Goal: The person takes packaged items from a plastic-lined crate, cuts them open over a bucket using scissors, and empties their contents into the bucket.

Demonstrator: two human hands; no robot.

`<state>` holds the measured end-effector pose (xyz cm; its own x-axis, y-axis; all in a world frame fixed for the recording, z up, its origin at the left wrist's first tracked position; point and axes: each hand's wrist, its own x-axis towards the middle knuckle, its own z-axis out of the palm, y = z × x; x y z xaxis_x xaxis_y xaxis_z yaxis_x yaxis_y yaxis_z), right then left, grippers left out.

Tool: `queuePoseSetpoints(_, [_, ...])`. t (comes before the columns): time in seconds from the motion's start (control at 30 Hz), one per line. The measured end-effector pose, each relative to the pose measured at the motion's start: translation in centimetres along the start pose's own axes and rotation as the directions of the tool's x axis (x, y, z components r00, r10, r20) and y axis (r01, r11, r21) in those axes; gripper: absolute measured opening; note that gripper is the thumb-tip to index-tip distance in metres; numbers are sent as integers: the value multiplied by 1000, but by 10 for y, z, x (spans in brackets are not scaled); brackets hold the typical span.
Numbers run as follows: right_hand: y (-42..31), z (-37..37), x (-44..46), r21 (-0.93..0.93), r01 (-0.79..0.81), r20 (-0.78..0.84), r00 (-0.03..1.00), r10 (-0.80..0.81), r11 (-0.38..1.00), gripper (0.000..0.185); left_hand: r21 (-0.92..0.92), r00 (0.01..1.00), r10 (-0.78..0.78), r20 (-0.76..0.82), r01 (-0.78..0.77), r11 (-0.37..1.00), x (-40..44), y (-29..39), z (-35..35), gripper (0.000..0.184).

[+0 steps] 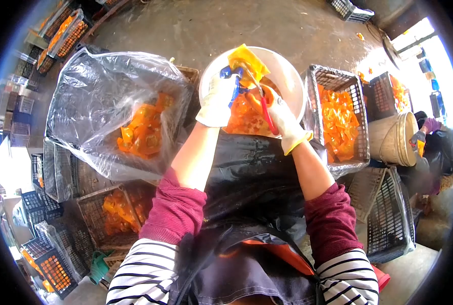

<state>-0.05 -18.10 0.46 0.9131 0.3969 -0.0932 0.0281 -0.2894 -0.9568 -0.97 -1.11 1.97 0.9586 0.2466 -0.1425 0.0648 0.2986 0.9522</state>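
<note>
My left hand (220, 99), in a white glove with blue fingers, is closed on a yellow-orange peel (255, 62) and holds it up over the white bucket (293, 76). My right hand (282, 113), in a white and orange glove with a yellow cuff, grips red-handled scissors (267, 114). The scissor blades point up and left and meet the peel; how far they are open I cannot tell. Below both hands, orange peel pieces (242, 116) lie inside the bucket.
Left of the bucket, a crate lined with clear plastic (91, 86) holds peel. A black crate (362, 114) of peel stands to the right, with a pale bucket (393, 137) beyond it. Another person's gloved hand (418, 137) shows at far right. More crates (58, 269) stand at lower left.
</note>
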Motion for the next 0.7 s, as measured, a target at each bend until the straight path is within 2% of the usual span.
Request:
queuePoseSetpoints(0.03, [2,2,2,-152,109,-23,993,-114,982,37,40,999,31,-9,-31,999,-2,3,3,31])
queuePoseSetpoints(0.1, [0,4,1,-82,124,-26,992,-126,989,38,121,995,94,-19,-91,988,-5,6,9,32])
queuePoseSetpoints(0.13, [-3,2,0,-50,131,-30,991,-132,990,39,42,999,46,5,-46,998,-4,4,7,32])
queuePoseSetpoints(0.2, [-10,-1,-6,224,-115,28,993,111,968,35,-109,997,-48,61,54,993,-2,2,2,32])
queuePoseSetpoints(0.23, [-12,-2,-6,211,-166,47,986,160,963,36,-98,996,-62,60,68,993,-2,3,2,30])
queuePoseSetpoints(0.27, [-14,-3,-7,196,-217,65,976,208,956,36,-86,995,-76,58,81,993,-2,4,2,29])
queuePoseSetpoints(0.33, [-16,-5,-6,-123,-169,40,984,175,978,37,-55,995,-82,49,84,995,-1,2,0,29])
queuePoseSetpoints(0.43, [7,0,-1,-52,-23,47,999,25,998,36,-17,1000,-20,14,21,1000,11,-15,-9,30])
queuePoseSetpoints(0.5, [13,3,-1,-165,-16,61,998,26,986,37,-15,998,64,-28,-64,998,14,-18,-9,32])
queuePoseSetpoints(0.53, [13,3,-1,-222,-13,65,997,28,975,37,2,998,60,-30,-60,998,14,-17,-8,32])
queuePoseSetpoints(0.6, [16,2,0,-49,-81,32,996,83,995,35,35,998,53,-36,-52,998,15,-14,-7,32])
queuePoseSetpoints(0.63, [15,3,0,42,-113,20,993,112,993,34,-19,998,58,-23,-58,998,15,-14,-7,32])
queuePoseSetpoints(0.7, [4,-2,-6,255,-304,101,952,288,918,30,-127,998,65,8,-63,990,15,-15,-8,32])
